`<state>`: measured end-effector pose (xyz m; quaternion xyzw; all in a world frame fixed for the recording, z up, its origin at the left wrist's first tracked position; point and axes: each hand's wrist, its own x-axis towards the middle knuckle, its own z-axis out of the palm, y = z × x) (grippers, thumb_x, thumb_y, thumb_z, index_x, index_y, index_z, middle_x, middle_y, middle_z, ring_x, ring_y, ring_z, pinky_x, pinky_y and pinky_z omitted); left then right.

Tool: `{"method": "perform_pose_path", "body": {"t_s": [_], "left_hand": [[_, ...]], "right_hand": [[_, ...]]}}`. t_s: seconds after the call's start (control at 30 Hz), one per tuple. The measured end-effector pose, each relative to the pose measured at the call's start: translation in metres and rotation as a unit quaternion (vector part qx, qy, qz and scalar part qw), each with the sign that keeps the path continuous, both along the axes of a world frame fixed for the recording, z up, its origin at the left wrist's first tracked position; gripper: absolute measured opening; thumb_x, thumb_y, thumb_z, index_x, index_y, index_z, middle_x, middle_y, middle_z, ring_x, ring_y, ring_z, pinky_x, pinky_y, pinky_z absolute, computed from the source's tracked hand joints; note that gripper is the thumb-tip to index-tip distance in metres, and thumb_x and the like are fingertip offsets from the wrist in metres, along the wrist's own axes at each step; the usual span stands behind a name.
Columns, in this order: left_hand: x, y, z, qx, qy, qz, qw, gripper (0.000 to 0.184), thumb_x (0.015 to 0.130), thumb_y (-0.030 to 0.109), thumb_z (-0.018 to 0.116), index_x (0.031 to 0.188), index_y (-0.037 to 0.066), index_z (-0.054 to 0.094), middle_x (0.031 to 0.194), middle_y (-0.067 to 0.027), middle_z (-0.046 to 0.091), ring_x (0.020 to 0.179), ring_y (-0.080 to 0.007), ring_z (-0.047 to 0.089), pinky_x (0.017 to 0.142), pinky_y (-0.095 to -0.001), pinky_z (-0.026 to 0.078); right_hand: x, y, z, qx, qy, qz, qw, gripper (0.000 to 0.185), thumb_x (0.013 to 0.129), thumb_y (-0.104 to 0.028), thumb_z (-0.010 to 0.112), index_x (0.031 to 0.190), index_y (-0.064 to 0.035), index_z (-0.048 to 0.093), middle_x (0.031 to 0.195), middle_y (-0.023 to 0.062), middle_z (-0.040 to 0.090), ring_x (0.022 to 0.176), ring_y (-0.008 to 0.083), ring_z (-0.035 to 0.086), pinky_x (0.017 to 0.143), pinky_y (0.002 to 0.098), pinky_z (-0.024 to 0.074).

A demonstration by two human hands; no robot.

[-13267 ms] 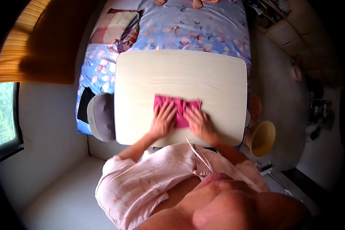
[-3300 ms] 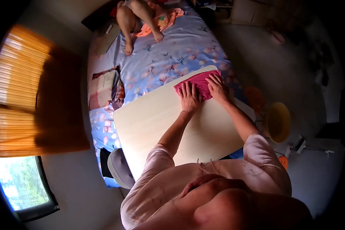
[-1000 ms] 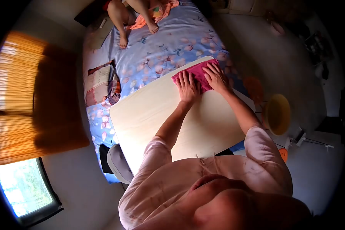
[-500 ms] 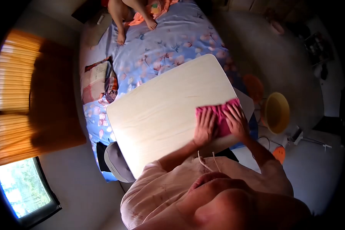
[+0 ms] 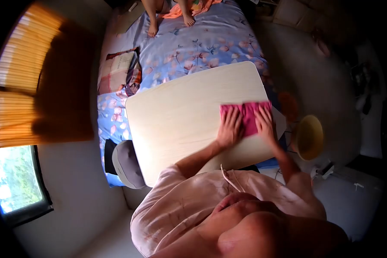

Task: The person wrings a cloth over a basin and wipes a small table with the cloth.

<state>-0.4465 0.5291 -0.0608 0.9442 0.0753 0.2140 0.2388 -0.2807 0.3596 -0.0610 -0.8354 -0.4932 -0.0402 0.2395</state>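
Observation:
A pink cloth (image 5: 249,124) lies spread on the pale wood-look tabletop (image 5: 180,116), near its right edge. My left hand (image 5: 230,126) rests palm down on the cloth's left side, its fingers extended. On the right side of the same cloth, my right hand (image 5: 265,121) also lies flat with fingers stretched forward. Both palms hide parts of the cloth, but its far edge and middle show between them.
The table stands by a bed with a blue floral sheet (image 5: 167,51). Another person's bare feet (image 5: 189,20) are at the far end. A folded checked fabric (image 5: 118,71) and a grey rounded object (image 5: 128,164) are left; a yellow basin (image 5: 309,136) stands right.
Both hands and the cloth have shifted slightly away from my body. The cloth, bunched and slanted at its far edge before, now lies flatter and straighter. My view has turned a little.

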Motion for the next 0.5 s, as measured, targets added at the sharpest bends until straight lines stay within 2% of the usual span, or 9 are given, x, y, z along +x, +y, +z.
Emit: {"method": "perform_pose_path", "body": {"t_s": [0.03,0.1,0.17,0.23,0.3,0.33,0.37,0.43,0.5], "left_hand": [[-0.021,-0.026,-0.005,-0.019,0.008,-0.021,1.0,0.065,0.094,0.031,0.066,0.147,-0.002,0.049,0.159,-0.0288,0.038,0.151,-0.047,0.029,0.124,-0.0615,0.018],[-0.061,-0.062,-0.014,0.015,0.032,-0.059,0.998,0.065,0.094,0.034,0.064,0.148,0.0,0.05,0.162,-0.0264,0.036,0.154,-0.0444,0.026,0.126,-0.06,0.016],[-0.078,-0.07,-0.023,0.032,0.051,-0.08,0.995,0.065,0.094,0.034,0.064,0.148,0.0,0.05,0.162,-0.0259,0.036,0.155,-0.0439,0.025,0.126,-0.0591,0.017],[-0.066,-0.047,-0.011,-0.024,0.048,-0.078,0.995,0.066,0.092,0.034,0.066,0.147,0.0,0.051,0.162,-0.0267,0.035,0.155,-0.0442,0.025,0.126,-0.0581,0.018],[-0.036,-0.006,-0.007,-0.024,-0.011,-0.022,0.999,0.071,0.085,0.036,0.072,0.142,-0.002,0.055,0.158,-0.0294,0.039,0.152,-0.0455,0.029,0.127,-0.058,0.016],[-0.017,0.02,-0.018,-0.019,-0.039,0.007,0.999,0.071,0.084,0.035,0.073,0.141,-0.003,0.055,0.155,-0.0302,0.042,0.15,-0.0472,0.032,0.126,-0.0593,0.018],[-0.001,0.046,-0.029,-0.004,-0.057,0.057,0.997,0.071,0.085,0.037,0.072,0.142,-0.003,0.054,0.154,-0.0304,0.044,0.147,-0.0489,0.035,0.124,-0.0603,0.021],[0.017,0.096,-0.031,0.047,-0.051,0.136,0.988,0.068,0.089,0.041,0.067,0.144,0.002,0.055,0.155,-0.0279,0.044,0.146,-0.0472,0.037,0.122,-0.0597,0.023],[0.003,0.119,-0.023,0.062,-0.01,0.132,0.989,0.061,0.094,0.04,0.063,0.144,0.006,0.055,0.155,-0.025,0.046,0.146,-0.0449,0.038,0.122,-0.0573,0.024]], "right_hand": [[-0.03,-0.033,0.012,-0.027,0.016,-0.006,0.999,0.038,0.101,-0.019,0.057,0.137,-0.0123,0.065,0.151,0.014,0.055,0.14,0.0375,0.049,0.115,0.052,0.0376],[-0.079,-0.079,0.0,-0.043,0.023,-0.014,0.999,0.037,0.098,-0.018,0.058,0.133,-0.0103,0.067,0.152,0.014,0.054,0.144,0.0369,0.046,0.114,0.0563,0.0351],[-0.108,-0.085,0.011,-0.073,0.022,-0.008,0.997,0.037,0.098,-0.015,0.057,0.133,-0.0077,0.067,0.154,0.0141,0.052,0.146,0.0373,0.044,0.112,0.054,0.0369],[-0.093,-0.056,0.012,-0.044,0.015,0.026,0.999,0.036,0.098,-0.014,0.058,0.132,-0.0058,0.067,0.154,0.0137,0.053,0.146,0.0369,0.044,0.113,0.0524,0.0372],[-0.065,0.0,0.017,-0.016,-0.005,0.042,0.999,0.036,0.099,-0.016,0.057,0.131,-0.0045,0.067,0.152,0.0134,0.054,0.144,0.0369,0.046,0.115,0.0512,0.0374],[-0.043,0.029,-0.001,0.021,-0.009,0.042,0.999,0.035,0.1,-0.016,0.057,0.131,-0.0045,0.067,0.152,0.0126,0.055,0.142,0.0369,0.047,0.114,0.0511,0.038],[-0.02,0.061,-0.027,0.058,-0.017,0.037,0.997,0.035,0.1,-0.016,0.057,0.132,-0.0065,0.067,0.151,0.0118,0.055,0.14,0.0374,0.049,0.114,0.0511,0.0389],[0.007,0.121,-0.035,0.126,0.017,0.029,0.991,0.034,0.101,-0.019,0.058,0.132,-0.0118,0.068,0.146,0.0139,0.06,0.134,0.0403,0.052,0.112,0.0491,0.0424],[-0.004,0.143,-0.023,0.106,-0.019,0.004,0.994,0.034,0.098,-0.014,0.06,0.131,-0.0106,0.068,0.142,0.0163,0.061,0.132,0.0417,0.053,0.111,0.0481,0.0442]]}}
